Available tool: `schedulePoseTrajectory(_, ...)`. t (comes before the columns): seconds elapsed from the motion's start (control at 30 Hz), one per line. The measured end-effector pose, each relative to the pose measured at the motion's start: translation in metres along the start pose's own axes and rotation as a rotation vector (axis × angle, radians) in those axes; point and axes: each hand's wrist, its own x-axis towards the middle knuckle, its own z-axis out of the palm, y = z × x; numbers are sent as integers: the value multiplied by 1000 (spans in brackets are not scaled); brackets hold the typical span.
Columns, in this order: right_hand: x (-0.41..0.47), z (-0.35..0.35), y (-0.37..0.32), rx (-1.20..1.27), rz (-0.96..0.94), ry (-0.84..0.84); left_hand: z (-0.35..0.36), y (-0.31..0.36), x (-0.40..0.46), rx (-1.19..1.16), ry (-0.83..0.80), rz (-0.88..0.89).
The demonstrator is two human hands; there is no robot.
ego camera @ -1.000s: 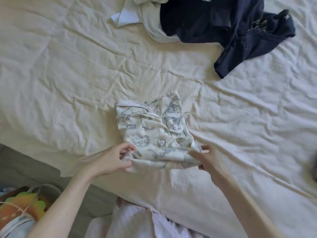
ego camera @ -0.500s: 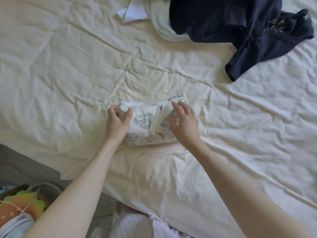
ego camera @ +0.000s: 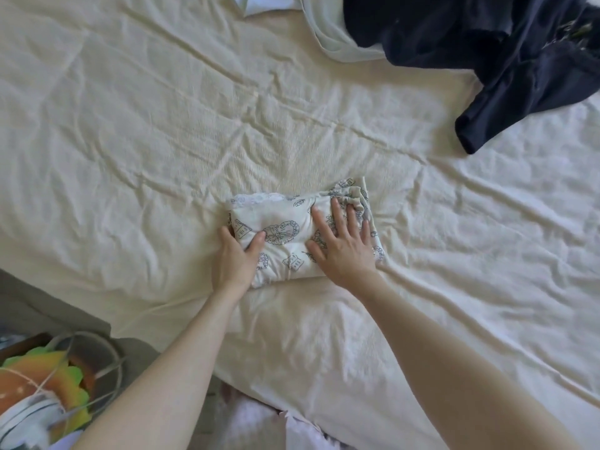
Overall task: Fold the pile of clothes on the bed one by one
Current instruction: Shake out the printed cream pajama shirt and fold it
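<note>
The printed garment (ego camera: pixel 302 235) lies folded into a compact bundle at the centre of the frame, on the cream bedsheet (ego camera: pixel 130 141), with a strip of lace trim showing along its upper left edge. Your right hand (ego camera: pixel 344 245) lies flat on the bundle's right half, fingers straight and spread, pressing the cloth down. Your left hand (ego camera: pixel 235 254) takes the bundle's left end, thumb on top and fingers tucked round the edge, so it grips the fabric there.

Judge this as a light, soft, thin cotton piece: it has no stiffness of its own, and its layers will likely spring or slide apart if you lift it by 1 corner. The gathered cloth at the upper right, under your fingertips, looks bunched and is the part most likely to unfold. When you move it, slide 1 hand under the long lower edge and keep the other flat on top, so all layers travel together. Nothing here is fragile or slippery; the sheet is wrinkled and may drag slightly at the lowest layer.

The rest of the pile waits at the upper right of the frame: a dark navy garment (ego camera: pixel 487 53) lying crumpled, touching a pale light garment (ego camera: pixel 328 37) to its left. Both look equally limp; take the navy one by its seams or shoulders, though which end is which cannot be told.
</note>
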Motion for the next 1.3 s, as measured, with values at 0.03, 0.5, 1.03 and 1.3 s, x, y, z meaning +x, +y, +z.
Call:
schedulePoseTrajectory(0.03, 1, -4, 0, 48, -12, -13, -3, 2, 3, 12, -22, -23)
schedulePoseTrajectory(0.5, 7, -64, 57, 1266, 612, -223, -27, -3, 7, -656, -279, -335)
schedulePoseTrajectory(1.03, -121, -82, 58, 1482, 540, -428, -91, 12, -86, -593, -300, -188)
schedulePoseTrajectory(1.3, -263, -76, 45, 1647, 580, -179, -114, 21, -167, -495, -436, -7)
